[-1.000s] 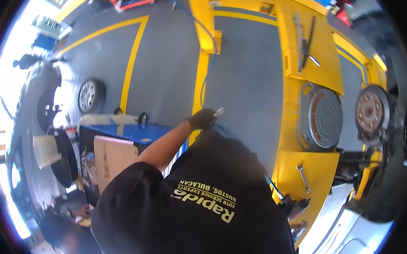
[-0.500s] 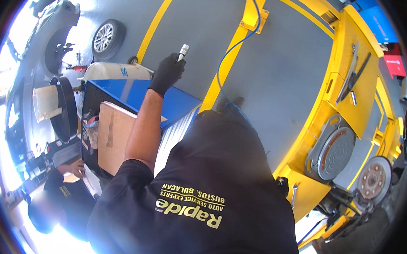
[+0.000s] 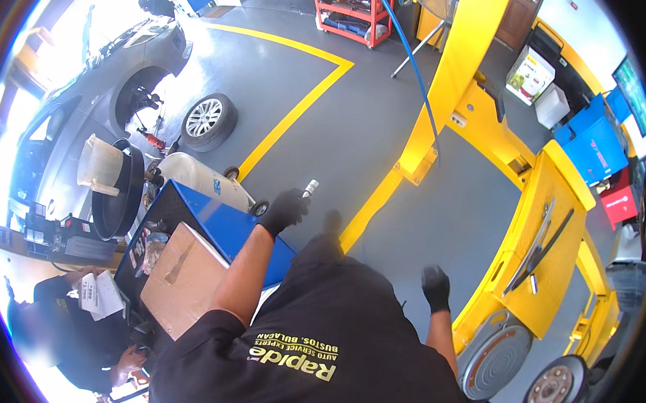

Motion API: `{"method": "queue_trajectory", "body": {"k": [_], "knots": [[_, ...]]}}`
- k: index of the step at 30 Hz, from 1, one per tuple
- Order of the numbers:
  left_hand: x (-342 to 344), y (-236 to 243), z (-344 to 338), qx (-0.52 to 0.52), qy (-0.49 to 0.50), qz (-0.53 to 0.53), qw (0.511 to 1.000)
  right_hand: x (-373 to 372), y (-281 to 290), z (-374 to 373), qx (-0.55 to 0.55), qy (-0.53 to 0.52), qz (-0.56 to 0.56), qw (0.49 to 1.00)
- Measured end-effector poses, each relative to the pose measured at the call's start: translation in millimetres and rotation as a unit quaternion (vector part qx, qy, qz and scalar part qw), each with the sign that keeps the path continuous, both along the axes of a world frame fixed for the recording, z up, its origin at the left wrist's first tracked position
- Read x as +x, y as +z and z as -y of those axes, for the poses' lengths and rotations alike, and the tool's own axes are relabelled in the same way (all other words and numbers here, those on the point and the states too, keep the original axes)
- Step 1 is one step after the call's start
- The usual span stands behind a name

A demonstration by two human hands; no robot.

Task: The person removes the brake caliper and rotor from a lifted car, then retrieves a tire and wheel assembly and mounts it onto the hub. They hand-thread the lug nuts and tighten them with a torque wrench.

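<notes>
My left hand, in a black glove, is closed around a small silver-and-white cylindrical piece. One end of it sticks out past the fingers; its exact kind cannot be made out. This hand is above the grey floor, just beyond the corner of a blue cabinet. My right hand, also black-gloved, hangs at my side with its fingers loosely extended and nothing visible in it. The nearest thing to it is the yellow lift ramp, with long metal bars lying on top.
A cardboard box and a white tank are at the left. Beyond lie a loose wheel and a grey car. A yellow post with a blue hose stands ahead. Another person handles papers at lower left.
My view has tilted up, bringing a red cart and more of the shop into sight. My right hand has come into view. My left hand keeps its hold on the cylindrical piece.
</notes>
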State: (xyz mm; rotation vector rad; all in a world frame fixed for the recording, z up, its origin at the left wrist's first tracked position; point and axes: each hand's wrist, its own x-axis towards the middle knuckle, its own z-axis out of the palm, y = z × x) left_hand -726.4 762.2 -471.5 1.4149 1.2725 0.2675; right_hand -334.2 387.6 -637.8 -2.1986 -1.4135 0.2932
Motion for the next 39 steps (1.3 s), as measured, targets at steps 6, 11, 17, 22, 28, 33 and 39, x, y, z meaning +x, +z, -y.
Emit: {"method": "queue_trajectory", "body": {"k": [6, 11, 17, 22, 28, 33, 39], "knots": [[-30, -119, -144, 0.045, -0.008, -0.011, 0.999, -26, 61, -291, 0.146, 0.222, 0.074, 0.961], [-13, -182, -295, -0.060, -0.031, -0.058, 0.996, -27, 141, -471, 0.163, 0.107, -0.159, 0.968], [-108, -320, -449, 0.082, -0.259, -0.300, 0.914, 73, 114, -593, 0.098, -0.067, -0.033, 0.992], [-206, -303, -509, 0.005, -0.557, -0.381, 0.738, 88, 111, -632, -0.069, -0.217, 0.079, 0.971], [-236, -291, -601, -0.010, -0.581, -0.424, 0.695, 54, 0, -756, 0.017, -0.445, -0.462, 0.767], [-191, -331, -721, 0.047, -0.553, -0.409, 0.725, 97, -48, -738, 0.211, -0.562, -0.410, 0.687], [-30, -295, -868, -0.077, -0.148, -0.140, 0.976, 123, -27, -680, 0.160, -0.715, -0.375, 0.568]]}}
